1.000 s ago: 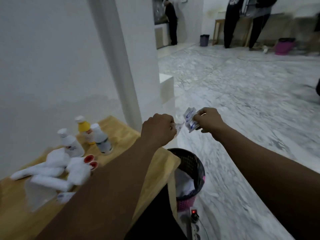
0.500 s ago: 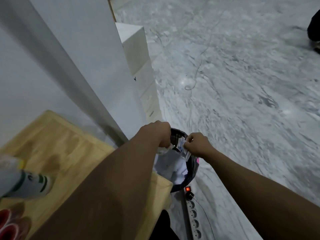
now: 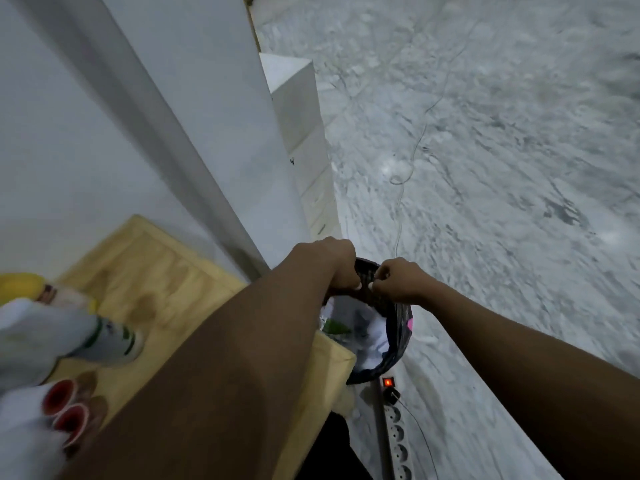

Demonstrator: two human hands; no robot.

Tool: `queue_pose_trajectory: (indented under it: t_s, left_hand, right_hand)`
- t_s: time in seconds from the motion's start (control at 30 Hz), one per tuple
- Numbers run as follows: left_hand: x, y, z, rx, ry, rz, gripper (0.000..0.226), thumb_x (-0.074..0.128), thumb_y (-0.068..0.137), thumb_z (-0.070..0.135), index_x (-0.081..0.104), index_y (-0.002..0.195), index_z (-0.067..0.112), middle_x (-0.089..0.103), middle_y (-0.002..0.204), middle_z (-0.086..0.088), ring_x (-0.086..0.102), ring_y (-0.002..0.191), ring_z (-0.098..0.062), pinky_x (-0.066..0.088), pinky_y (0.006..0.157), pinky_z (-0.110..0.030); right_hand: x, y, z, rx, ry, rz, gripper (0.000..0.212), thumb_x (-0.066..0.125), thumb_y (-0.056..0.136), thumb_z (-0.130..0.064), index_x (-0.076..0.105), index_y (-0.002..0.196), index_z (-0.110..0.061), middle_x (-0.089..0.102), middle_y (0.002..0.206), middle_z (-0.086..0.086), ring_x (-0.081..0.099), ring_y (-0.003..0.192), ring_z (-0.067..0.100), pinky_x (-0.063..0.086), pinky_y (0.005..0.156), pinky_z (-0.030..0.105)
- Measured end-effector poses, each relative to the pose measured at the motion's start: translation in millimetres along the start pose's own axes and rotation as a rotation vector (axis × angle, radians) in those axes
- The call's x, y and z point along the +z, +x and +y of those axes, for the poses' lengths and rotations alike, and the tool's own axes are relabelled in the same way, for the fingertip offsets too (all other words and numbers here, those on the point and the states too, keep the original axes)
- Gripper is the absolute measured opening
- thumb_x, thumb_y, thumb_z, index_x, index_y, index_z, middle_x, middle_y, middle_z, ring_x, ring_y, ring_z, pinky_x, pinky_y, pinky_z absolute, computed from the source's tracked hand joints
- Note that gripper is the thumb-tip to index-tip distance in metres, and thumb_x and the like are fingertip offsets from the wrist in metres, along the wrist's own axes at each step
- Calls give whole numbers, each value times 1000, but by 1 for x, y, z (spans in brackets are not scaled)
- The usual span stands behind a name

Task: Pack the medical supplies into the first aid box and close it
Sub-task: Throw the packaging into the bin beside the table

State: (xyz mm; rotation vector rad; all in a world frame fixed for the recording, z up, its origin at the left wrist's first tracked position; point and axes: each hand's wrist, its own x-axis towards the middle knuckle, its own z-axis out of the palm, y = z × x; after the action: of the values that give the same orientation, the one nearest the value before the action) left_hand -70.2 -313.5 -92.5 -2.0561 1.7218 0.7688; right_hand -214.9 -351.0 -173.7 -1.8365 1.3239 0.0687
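My left hand (image 3: 339, 261) and my right hand (image 3: 398, 278) are held fingertip to fingertip over the black bin (image 3: 401, 327). Both are pinched shut, and only a tiny pale scrap of the small packet (image 3: 364, 286) shows between the fingertips. On the wooden table (image 3: 166, 271) at the left are a white bottle with a green label (image 3: 107, 337), a yellow bottle (image 3: 20, 284), white gauze rolls (image 3: 20, 341) and red-ended rolls (image 3: 65, 410). No first aid box is in view.
The bin stands on the marble floor against the table's right corner and holds white paper and wrappers. A power strip (image 3: 394, 431) with a lit red switch lies beside it. A white drawer unit (image 3: 298, 126) stands behind, and a thin cable (image 3: 415, 150) runs across the floor.
The view has tipped down from the room to the bin. Both hands dropped from chest height to just over the bin's rim, and the blue-and-white packet is now almost hidden between the fingers.
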Motion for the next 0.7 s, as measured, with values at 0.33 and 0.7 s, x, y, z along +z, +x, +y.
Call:
queue_pose_trajectory:
  t_s: [0.33, 0.7]
  left_hand:
    - [-37, -153, -21, -163, -17, 249, 55, 66, 86, 52, 58, 135, 27, 59, 132, -2, 59, 119, -26, 48, 101, -47]
    - [0, -378, -121, -464, -49, 532, 39, 63, 82, 38, 66, 118, 23, 63, 119, -5, 62, 106, -27, 53, 95, -46]
  right_hand:
    - [-38, -98, -124, -388, 55, 183, 18, 69, 85, -28, 69, 93, -12, 68, 91, 3, 68, 90, 24, 54, 78, 33]
    - [37, -228, -261, -842, -100, 267, 18, 61, 84, -27, 65, 100, -20, 63, 93, 1, 63, 90, 23, 52, 83, 36]
